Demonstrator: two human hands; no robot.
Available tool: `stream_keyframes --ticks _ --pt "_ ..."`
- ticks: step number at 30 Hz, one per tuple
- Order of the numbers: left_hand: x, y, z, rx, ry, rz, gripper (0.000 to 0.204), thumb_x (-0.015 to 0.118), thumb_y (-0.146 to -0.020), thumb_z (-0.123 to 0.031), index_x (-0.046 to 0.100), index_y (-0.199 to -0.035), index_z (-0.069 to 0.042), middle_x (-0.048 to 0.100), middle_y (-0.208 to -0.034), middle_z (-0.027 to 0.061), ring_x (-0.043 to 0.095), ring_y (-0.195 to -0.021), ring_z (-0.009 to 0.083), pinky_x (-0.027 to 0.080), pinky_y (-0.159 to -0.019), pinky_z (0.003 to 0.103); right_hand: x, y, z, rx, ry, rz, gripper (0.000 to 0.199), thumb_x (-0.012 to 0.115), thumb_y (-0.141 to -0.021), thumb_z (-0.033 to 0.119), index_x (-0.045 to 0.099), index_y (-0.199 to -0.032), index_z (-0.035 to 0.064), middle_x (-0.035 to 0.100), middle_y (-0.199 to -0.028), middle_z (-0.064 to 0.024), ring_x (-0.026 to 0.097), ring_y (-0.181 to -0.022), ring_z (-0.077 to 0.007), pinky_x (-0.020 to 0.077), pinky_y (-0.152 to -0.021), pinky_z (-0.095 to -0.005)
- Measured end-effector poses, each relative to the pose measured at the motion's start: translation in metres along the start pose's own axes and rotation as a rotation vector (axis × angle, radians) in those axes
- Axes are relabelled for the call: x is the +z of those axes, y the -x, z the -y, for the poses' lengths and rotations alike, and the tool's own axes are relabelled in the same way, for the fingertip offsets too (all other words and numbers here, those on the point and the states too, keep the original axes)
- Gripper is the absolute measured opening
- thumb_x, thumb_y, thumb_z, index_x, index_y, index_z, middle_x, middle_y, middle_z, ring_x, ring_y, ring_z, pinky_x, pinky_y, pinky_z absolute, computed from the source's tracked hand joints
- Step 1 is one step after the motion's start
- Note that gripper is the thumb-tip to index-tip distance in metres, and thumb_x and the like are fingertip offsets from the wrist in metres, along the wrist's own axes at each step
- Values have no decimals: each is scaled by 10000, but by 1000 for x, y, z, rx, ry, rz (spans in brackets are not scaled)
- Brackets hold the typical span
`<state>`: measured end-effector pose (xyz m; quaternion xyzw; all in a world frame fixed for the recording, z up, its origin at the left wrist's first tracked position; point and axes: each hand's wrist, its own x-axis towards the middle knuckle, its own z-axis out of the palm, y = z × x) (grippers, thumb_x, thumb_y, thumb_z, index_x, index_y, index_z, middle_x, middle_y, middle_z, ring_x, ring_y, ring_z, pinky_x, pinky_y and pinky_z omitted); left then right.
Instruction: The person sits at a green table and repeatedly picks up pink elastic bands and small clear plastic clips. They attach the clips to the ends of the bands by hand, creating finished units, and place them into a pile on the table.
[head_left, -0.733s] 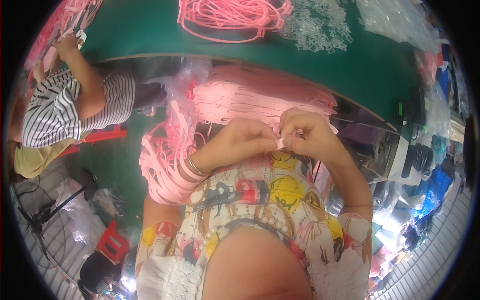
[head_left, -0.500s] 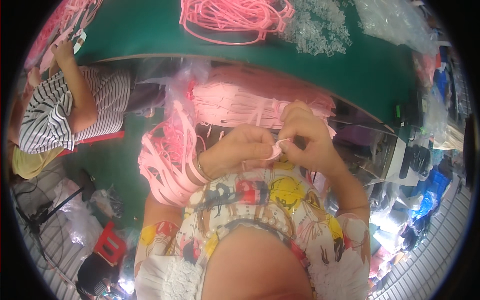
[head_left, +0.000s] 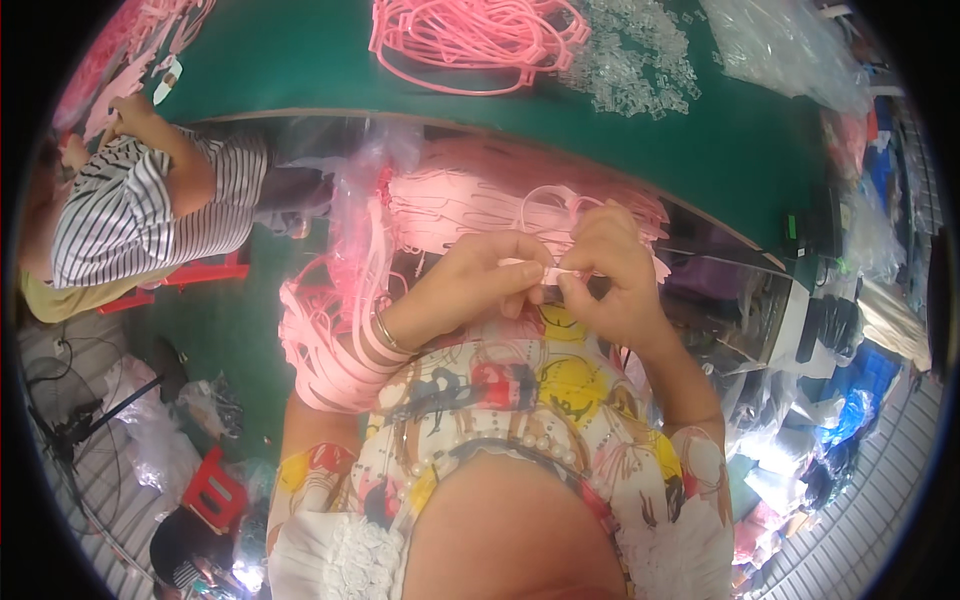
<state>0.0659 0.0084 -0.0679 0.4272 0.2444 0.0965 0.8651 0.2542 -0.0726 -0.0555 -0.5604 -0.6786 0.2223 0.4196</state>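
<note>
A pale pink strap (head_left: pixel 556 272) is pinched between my two hands, in front of my body. My left hand (head_left: pixel 487 277) grips it with thumb and fingers, palm turned inward. From the other side my right hand (head_left: pixel 612 265) pinches the same strap, and a loop of it seems to rise behind the fingers. Several pink straps (head_left: pixel 335 365) hang looped over my left forearm, below a thin bracelet. Just beyond my hands lies a thick stack of pink straps (head_left: pixel 450 205), under the table's edge. Whether a small fitting sits on the held strap I cannot tell.
On the green table (head_left: pixel 300 60) lie a coil of pink straps (head_left: pixel 470 45), a heap of small clear plastic pieces (head_left: pixel 645 60) and a clear plastic bag (head_left: pixel 790 50). At left a person in a striped shirt (head_left: pixel 150 215) works near a red stool (head_left: pixel 215 490).
My hands have shifted slightly upward and the strap is now stretched straighter between them. A loop of it now shows behind my right hand. The person at left has leaned a little to the right.
</note>
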Motion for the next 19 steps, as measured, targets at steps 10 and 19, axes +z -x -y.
stream_keyframes --ticks 10,19 --pt "7 0 -12 393 -689 -80 126 625 -854 -118 647 -877 4 608 -748 110 579 -673 237 461 -604 330 -4 -2 8 -65 182 14 105 685 -633 94 600 -694 96 544 -760 -37 534 -846 -242 314 -961 -496" --pt "14 -7 13 647 -938 -391 143 622 -833 -110 616 -968 -61 540 -779 173 566 -676 343 462 -602 414 5 1 3 400 -262 35 104 681 -708 159 604 -726 93 546 -748 -55 529 -807 -213 341 -912 -431"
